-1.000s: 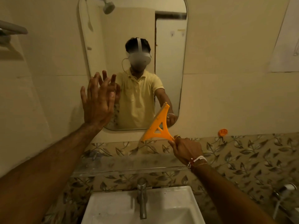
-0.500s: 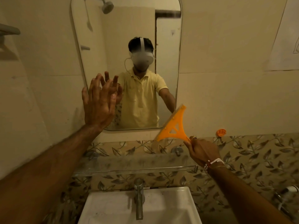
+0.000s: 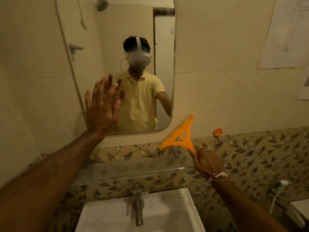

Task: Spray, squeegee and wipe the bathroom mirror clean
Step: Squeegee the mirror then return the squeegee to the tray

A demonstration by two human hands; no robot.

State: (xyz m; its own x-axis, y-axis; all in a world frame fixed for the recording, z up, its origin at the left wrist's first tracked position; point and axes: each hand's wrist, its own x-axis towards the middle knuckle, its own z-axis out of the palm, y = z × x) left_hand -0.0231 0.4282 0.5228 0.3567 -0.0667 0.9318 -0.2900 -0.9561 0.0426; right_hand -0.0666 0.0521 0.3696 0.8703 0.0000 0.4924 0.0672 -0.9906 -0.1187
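- At the lower left of the mirror [image 3: 93, 52], the left hand [image 3: 102, 111] is raised with fingers straight and close together, palm toward the glass. It holds nothing. Its fingertips meet their reflection, so it seems to rest on the glass, though the angle leaves that unsure.
- The mirror hangs on the wall above a glass shelf [image 3: 133, 166], with the tap [image 3: 138, 203] and sink [image 3: 167, 210] below. No spray bottle or cloth is in view.
- Just below and right of the mirror's lower right corner, the orange squeegee [image 3: 180, 136] is off the glass. Its blade edge is tilted and faces up and left, over the wall tile above the shelf.
- The right hand [image 3: 207, 163] has its fingers curled round the squeegee's handle in a firm grip.
- A small orange peg [image 3: 217, 131] sits on the wall just right of the blade.
- This reads as the squeegee step, with the tool between passes rather than in a stroke.
- The next move calls for lifting the blade to the top of the glass, laying its edge flat, and drawing it down evenly. The left hand must clear that strip first.
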